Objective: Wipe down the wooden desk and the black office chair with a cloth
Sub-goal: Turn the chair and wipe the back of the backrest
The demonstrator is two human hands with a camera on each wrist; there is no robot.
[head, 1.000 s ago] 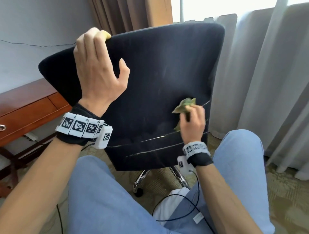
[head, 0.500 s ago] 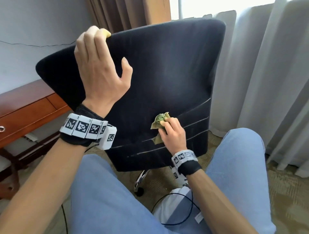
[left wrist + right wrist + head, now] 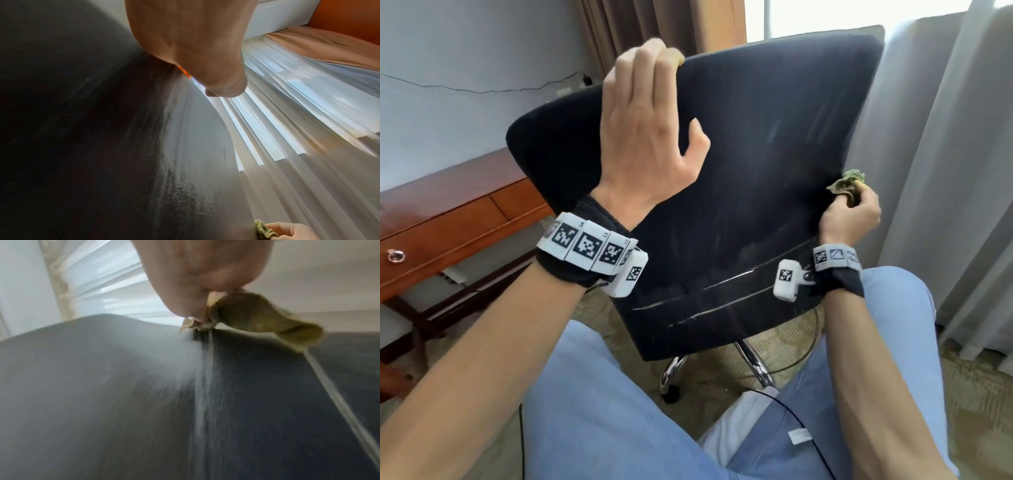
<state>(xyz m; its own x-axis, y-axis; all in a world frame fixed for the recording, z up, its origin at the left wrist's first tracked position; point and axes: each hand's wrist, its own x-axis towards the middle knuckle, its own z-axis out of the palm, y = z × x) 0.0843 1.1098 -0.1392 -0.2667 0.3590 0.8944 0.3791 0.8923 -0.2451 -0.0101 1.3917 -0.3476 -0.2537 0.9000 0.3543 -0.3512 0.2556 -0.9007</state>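
The black office chair (image 3: 739, 178) stands tilted with the rear of its backrest facing the person, and the crumpled green cloth (image 3: 848, 185) now sits at the backrest's right edge, about mid-height. Half a second ago the cloth was lower down and nearer the middle of the panel, so it has swept outward and up to the edge. The right hand (image 3: 851, 216) has its fingers clenched round the cloth, bunching it and pressing it where the dark fabric meets the pale curtain (image 3: 941, 171) behind; the right wrist view is smeared with motion, which suggests the stroke is under way. The left hand (image 3: 650, 137) holds the top rim as it did before, fingers hooked over the edge and thumb spread on the rear face, steadying the chair. Faint streaks show across the panel, and two thin light lines cross its lower part. To my eye this back panel is mostly covered, while its upper part, the edge and the rest of the chair look left to do. The wooden desk (image 3: 448, 212) stands off to the left by the wall, its surface untouched by either hand
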